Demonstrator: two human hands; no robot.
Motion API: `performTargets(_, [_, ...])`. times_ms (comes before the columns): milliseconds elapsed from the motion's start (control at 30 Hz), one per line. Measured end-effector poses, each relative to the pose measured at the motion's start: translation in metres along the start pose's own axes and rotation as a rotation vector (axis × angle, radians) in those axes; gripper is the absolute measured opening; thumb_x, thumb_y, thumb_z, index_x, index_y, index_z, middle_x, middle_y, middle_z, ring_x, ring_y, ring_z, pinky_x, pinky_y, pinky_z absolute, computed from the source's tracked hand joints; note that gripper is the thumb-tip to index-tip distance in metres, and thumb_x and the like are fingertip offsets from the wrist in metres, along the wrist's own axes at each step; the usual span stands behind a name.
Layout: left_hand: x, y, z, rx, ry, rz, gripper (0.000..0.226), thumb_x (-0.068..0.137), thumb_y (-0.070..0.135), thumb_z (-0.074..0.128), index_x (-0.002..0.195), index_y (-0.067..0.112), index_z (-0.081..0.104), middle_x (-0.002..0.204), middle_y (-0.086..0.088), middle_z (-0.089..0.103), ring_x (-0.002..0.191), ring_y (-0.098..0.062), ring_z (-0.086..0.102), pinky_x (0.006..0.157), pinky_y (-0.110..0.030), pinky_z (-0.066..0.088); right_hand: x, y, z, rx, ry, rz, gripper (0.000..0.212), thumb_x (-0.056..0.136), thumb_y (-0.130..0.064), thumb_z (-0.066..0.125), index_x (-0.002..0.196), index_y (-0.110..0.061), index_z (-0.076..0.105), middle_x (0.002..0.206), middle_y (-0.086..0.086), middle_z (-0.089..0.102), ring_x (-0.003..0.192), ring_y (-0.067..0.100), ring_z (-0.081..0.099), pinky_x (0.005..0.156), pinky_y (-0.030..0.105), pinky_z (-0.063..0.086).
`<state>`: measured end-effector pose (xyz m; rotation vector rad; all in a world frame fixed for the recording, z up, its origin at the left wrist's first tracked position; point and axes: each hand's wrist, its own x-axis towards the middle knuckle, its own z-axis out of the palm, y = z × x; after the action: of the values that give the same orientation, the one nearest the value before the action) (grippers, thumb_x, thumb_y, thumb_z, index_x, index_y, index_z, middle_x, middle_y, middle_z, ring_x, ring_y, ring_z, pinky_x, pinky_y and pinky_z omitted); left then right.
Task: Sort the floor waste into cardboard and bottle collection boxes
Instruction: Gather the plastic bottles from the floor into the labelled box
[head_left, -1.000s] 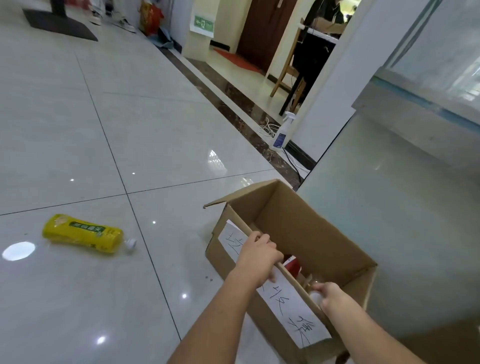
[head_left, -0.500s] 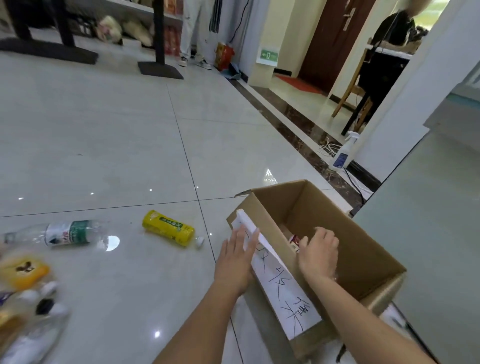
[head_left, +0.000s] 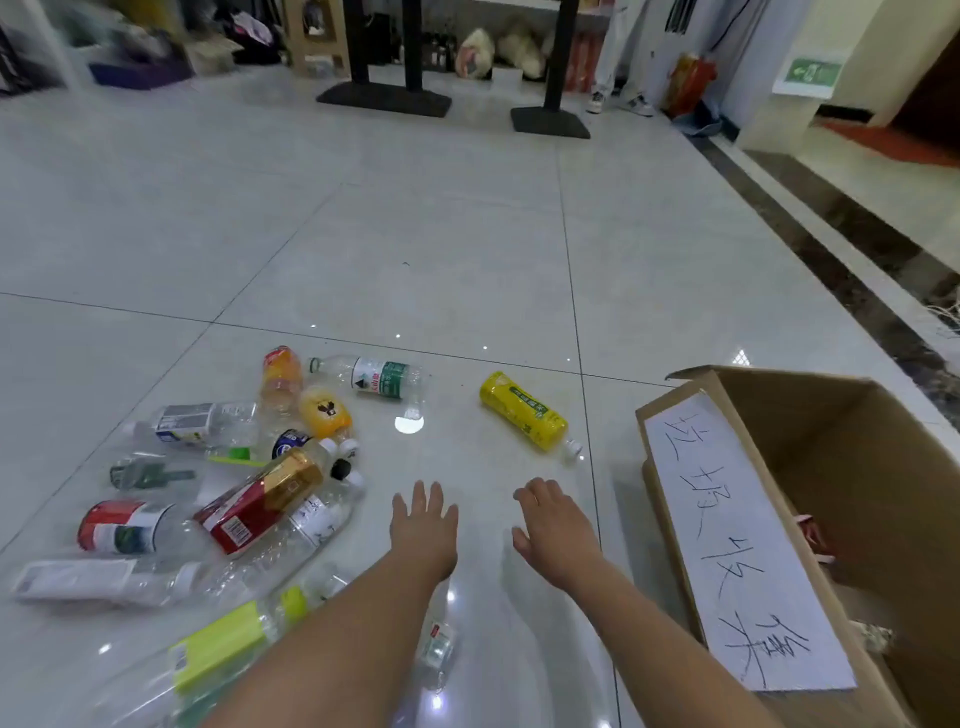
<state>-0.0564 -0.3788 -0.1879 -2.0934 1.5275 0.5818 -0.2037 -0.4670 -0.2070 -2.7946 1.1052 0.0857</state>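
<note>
Open brown cardboard box (head_left: 852, 467) with a white hand-lettered paper label (head_left: 727, 551) on its near wall, standing on the glossy pale tiled floor (head_left: 415, 234) at the right edge of view; something red lying inside, too hidden to tell. Yellow plastic bottle with a white cap (head_left: 522, 410) lying on its side on the floor just left of the box, apart from it. Farther left, a loose heap of plastic bottles on their sides: a clear one with a green-and-white label (head_left: 382, 378), an amber one with a red-and-gold label (head_left: 265, 499), an orange-yellow one (head_left: 324, 410), a clear one with a lime-green label (head_left: 218, 652). Left hand (head_left: 423, 525) and right hand (head_left: 553, 527) stretched out above bare floor between heap and box, fingers spread and relaxed, holding nothing. Black stand bases (head_left: 384, 98) well beyond.
</note>
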Motion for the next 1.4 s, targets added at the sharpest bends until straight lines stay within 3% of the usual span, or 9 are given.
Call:
performTargets(133, [-0.012, -0.026, 0.034, -0.030, -0.139, -0.146, 0.075, 0.097, 0.015, 0.049, 0.155, 0.016, 0.001, 0.159, -0.017, -0.014, 0.146, -0.041, -0.007, 0.115, -0.061, 0.011, -0.011, -0.043, 0.044, 0.257, -0.177, -0.025, 0.061, 0.091, -0.049, 0.048, 0.140, -0.013, 0.038, 0.138, 0.003, 0.039, 0.130, 0.020, 0.035, 0.101, 0.030, 0.037])
performTargets(333, [-0.018, -0.034, 0.072, -0.153, -0.192, -0.282, 0.094, 0.093, 0.027, 0.059, 0.153, 0.016, -0.014, 0.159, -0.017, -0.012, 0.145, -0.045, -0.004, 0.104, -0.067, 0.030, -0.029, -0.084, 0.094, 0.429, -0.409, -0.009, 0.077, 0.077, -0.065, 0.059, 0.135, -0.017, 0.041, 0.129, 0.001, 0.043, 0.123, 0.018, 0.041, 0.097, 0.030, 0.040])
performTargets(467, [-0.015, -0.037, 0.091, -0.210, -0.072, -0.333, 0.106, 0.086, 0.027, 0.066, 0.152, 0.015, -0.016, 0.160, -0.014, -0.003, 0.146, -0.041, -0.004, 0.105, -0.058, 0.035, -0.022, -0.081, 0.098, 0.545, -0.378, 0.071, 0.065, 0.073, -0.063, 0.063, 0.121, -0.020, 0.050, 0.108, -0.005, 0.046, 0.109, 0.012, 0.047, 0.086, 0.026, 0.043])
performTargets(733, [-0.015, -0.070, 0.098, -0.202, 0.029, -0.360, 0.047, 0.093, 0.017, 0.046, 0.138, 0.015, 0.037, 0.145, -0.007, 0.037, 0.139, -0.028, 0.024, 0.110, -0.036, 0.026, 0.001, -0.065, 0.090, 0.431, -0.005, 0.029, 0.065, 0.075, -0.046, 0.073, 0.128, -0.018, 0.050, 0.124, -0.001, 0.055, 0.116, 0.017, 0.052, 0.092, 0.024, 0.041])
performTargets(867, [-0.014, -0.065, 0.110, -0.260, -0.026, -0.356, 0.044, 0.097, 0.026, 0.043, 0.139, 0.018, 0.033, 0.140, -0.006, 0.046, 0.133, -0.026, 0.034, 0.105, -0.038, 0.029, -0.019, -0.080, 0.090, 0.330, 0.336, -0.402, 0.046, 0.089, -0.060, 0.044, 0.110, -0.019, 0.049, 0.104, 0.002, 0.064, 0.095, 0.017, 0.055, 0.084, 0.023, 0.040])
performTargets(933, [-0.013, -0.065, 0.112, -0.258, -0.022, -0.343, 0.044, 0.097, 0.025, 0.043, 0.139, 0.017, 0.033, 0.139, -0.007, 0.047, 0.132, -0.026, 0.037, 0.103, -0.038, 0.031, -0.034, -0.094, 0.096, 0.262, 0.114, -0.687, 0.066, 0.088, -0.072, 0.025, 0.116, -0.018, 0.049, 0.108, 0.002, 0.063, 0.095, 0.017, 0.059, 0.085, 0.025, 0.048])
performTargets(1000, [-0.011, -0.065, 0.111, -0.256, -0.040, -0.322, 0.046, 0.096, 0.024, 0.046, 0.139, 0.014, 0.032, 0.138, -0.009, 0.046, 0.129, -0.026, 0.041, 0.101, -0.037, 0.036, -0.046, -0.111, 0.096, 0.193, -0.171, -0.822, 0.078, 0.081, -0.074, 0.041, 0.129, -0.011, 0.044, 0.118, 0.009, 0.058, 0.103, 0.025, 0.057, 0.095, 0.032, 0.047])
performTargets(1100, [-0.007, -0.067, 0.110, -0.284, -0.079, -0.307, 0.050, 0.095, 0.022, 0.051, 0.140, 0.012, 0.030, 0.138, -0.011, 0.045, 0.128, -0.027, 0.043, 0.099, -0.037, 0.041, -0.052, -0.124, 0.094, 0.161, -0.389, -0.782, 0.079, 0.080, -0.051, 0.064, 0.140, -0.009, 0.034, 0.132, 0.016, 0.049, 0.119, 0.033, 0.048, 0.109, 0.043, 0.031])
performTargets(1400, [0.002, -0.038, 0.097, -0.625, -0.173, -0.316, 0.065, 0.094, 0.038, 0.053, 0.141, 0.003, 0.026, 0.138, -0.015, 0.050, 0.126, -0.030, 0.050, 0.098, -0.036, 0.042, -0.021, -0.036, 0.081, 0.127, -0.018, -0.534, 0.063, 0.059, -0.038, 0.063, 0.120, -0.043, 0.048, 0.115, -0.009, 0.066, 0.103, 0.017, 0.065, 0.091, 0.037, 0.054])
